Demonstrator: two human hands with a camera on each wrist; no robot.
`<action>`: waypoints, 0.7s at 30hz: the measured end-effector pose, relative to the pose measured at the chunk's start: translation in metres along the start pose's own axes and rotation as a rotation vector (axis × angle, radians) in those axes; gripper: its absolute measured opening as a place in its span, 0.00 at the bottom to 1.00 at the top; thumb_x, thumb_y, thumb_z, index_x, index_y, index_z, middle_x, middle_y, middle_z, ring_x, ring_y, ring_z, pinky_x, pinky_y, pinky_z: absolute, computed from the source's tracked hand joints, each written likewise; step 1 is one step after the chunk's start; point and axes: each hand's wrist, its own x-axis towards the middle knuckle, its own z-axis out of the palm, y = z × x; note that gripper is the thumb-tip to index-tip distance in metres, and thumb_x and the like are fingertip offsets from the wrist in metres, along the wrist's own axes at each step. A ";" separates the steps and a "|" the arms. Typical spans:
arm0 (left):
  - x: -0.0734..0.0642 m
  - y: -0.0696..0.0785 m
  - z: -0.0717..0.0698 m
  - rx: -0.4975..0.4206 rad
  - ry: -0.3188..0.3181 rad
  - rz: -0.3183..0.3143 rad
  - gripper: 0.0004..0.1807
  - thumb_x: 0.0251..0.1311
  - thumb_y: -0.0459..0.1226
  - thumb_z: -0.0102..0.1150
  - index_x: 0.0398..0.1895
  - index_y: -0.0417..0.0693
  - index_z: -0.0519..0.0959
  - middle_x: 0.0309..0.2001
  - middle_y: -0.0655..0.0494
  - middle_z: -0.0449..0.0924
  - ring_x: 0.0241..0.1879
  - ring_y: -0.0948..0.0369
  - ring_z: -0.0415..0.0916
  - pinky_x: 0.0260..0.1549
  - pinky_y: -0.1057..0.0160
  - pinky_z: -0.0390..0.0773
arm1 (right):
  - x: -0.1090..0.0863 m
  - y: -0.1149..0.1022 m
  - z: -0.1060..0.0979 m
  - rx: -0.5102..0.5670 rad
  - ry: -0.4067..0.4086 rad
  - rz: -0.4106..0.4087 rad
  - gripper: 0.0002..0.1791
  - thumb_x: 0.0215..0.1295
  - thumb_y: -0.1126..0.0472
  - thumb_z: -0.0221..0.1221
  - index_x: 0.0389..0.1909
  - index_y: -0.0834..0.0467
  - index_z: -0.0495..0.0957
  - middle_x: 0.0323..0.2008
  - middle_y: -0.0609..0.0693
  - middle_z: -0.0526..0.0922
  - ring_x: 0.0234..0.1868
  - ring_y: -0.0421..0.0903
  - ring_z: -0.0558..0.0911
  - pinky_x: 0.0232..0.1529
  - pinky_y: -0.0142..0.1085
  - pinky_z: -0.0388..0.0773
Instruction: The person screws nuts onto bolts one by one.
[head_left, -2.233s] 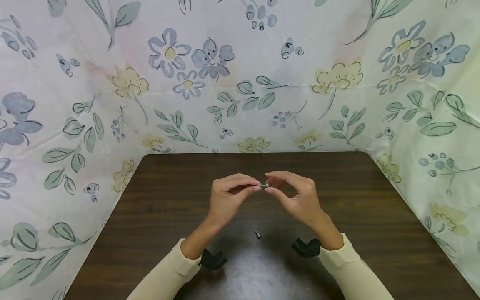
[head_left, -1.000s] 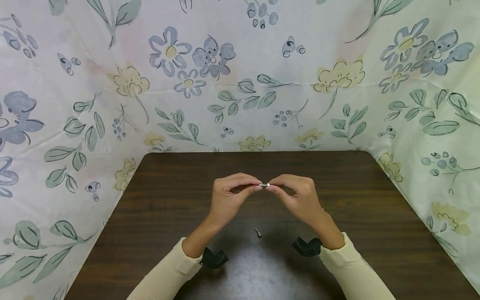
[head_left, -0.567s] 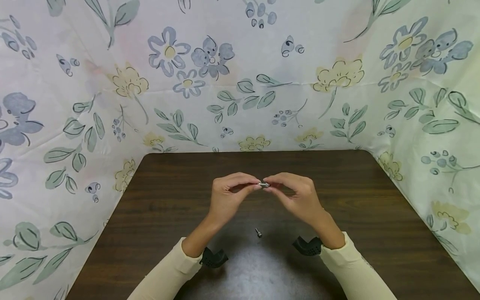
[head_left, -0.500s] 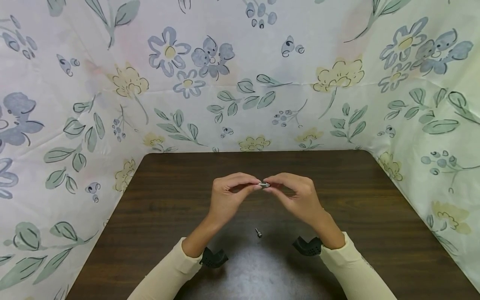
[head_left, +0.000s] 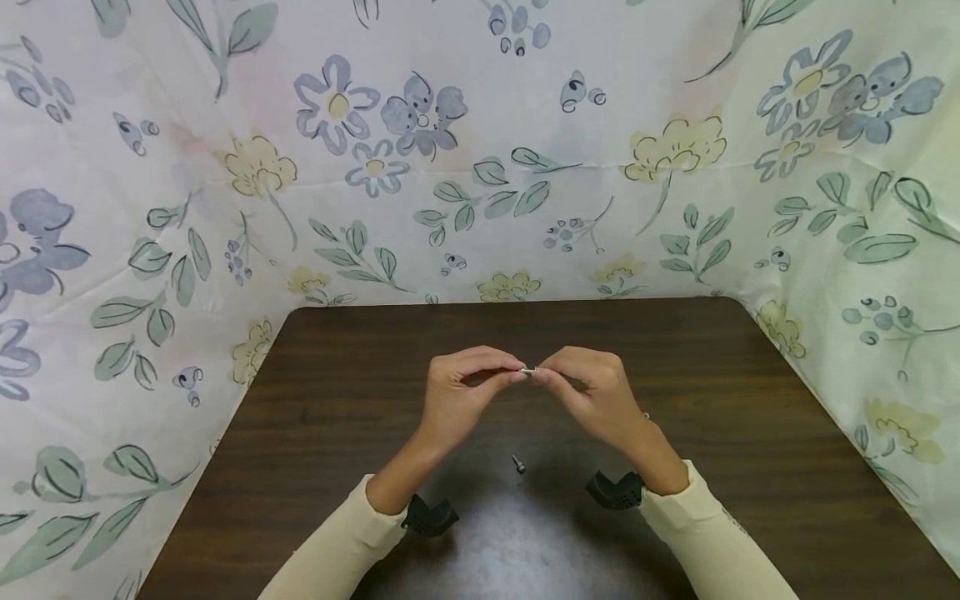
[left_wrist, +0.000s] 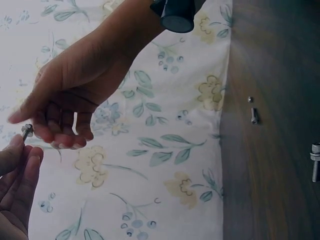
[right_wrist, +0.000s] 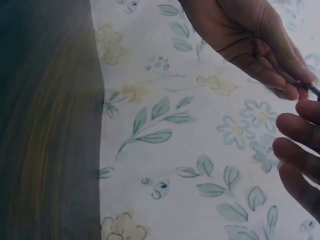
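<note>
A small metal bolt [head_left: 528,372] is held level in the air between both hands, above the middle of the table. My left hand [head_left: 461,396] pinches one end between thumb and fingers. At the other end the thumb and index finger of my right hand [head_left: 592,392] close around the bolt. In the left wrist view, a wider ring-like part, a washer or nut, shows on the bolt [left_wrist: 26,132] by the right fingertips; which one I cannot tell. The right wrist view shows only a dark bit of the bolt [right_wrist: 313,88] at its edge.
Another bolt [head_left: 519,464] lies on the dark wooden table [head_left: 337,433] in front of me. The left wrist view shows a small nut [left_wrist: 250,99], a small bolt [left_wrist: 254,116] and a larger bolt with washers [left_wrist: 315,162]. Floral cloth [head_left: 480,233] surrounds the table.
The right thumb and index finger have parted and closed again at the bolt's end, more than once. The left hand has kept its pinch and hardly moved.
</note>
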 end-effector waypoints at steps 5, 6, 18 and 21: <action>0.000 0.000 0.000 0.012 0.008 -0.006 0.06 0.55 0.23 0.71 0.35 0.37 0.88 0.35 0.47 0.88 0.33 0.58 0.86 0.31 0.59 0.87 | 0.001 0.000 -0.004 -0.020 -0.004 0.019 0.19 0.70 0.49 0.63 0.40 0.62 0.86 0.33 0.51 0.88 0.30 0.44 0.85 0.36 0.29 0.83; 0.000 0.000 -0.001 0.016 0.012 -0.007 0.06 0.55 0.23 0.71 0.35 0.37 0.88 0.35 0.47 0.88 0.33 0.59 0.86 0.31 0.58 0.87 | 0.001 0.000 -0.004 -0.017 -0.006 0.016 0.20 0.69 0.48 0.65 0.43 0.64 0.85 0.34 0.51 0.88 0.30 0.44 0.85 0.37 0.29 0.83; 0.000 0.000 -0.002 0.009 0.016 -0.020 0.05 0.56 0.25 0.71 0.35 0.38 0.89 0.36 0.48 0.88 0.33 0.55 0.86 0.31 0.58 0.87 | 0.003 0.001 -0.004 -0.020 -0.036 -0.051 0.13 0.69 0.57 0.66 0.44 0.63 0.86 0.37 0.52 0.88 0.32 0.42 0.85 0.35 0.30 0.83; 0.001 0.000 -0.001 0.010 0.015 -0.022 0.06 0.55 0.24 0.71 0.35 0.38 0.89 0.36 0.48 0.88 0.33 0.55 0.86 0.31 0.59 0.87 | 0.004 0.000 -0.003 -0.026 -0.034 -0.059 0.12 0.70 0.56 0.65 0.41 0.62 0.86 0.36 0.52 0.88 0.32 0.44 0.86 0.36 0.31 0.83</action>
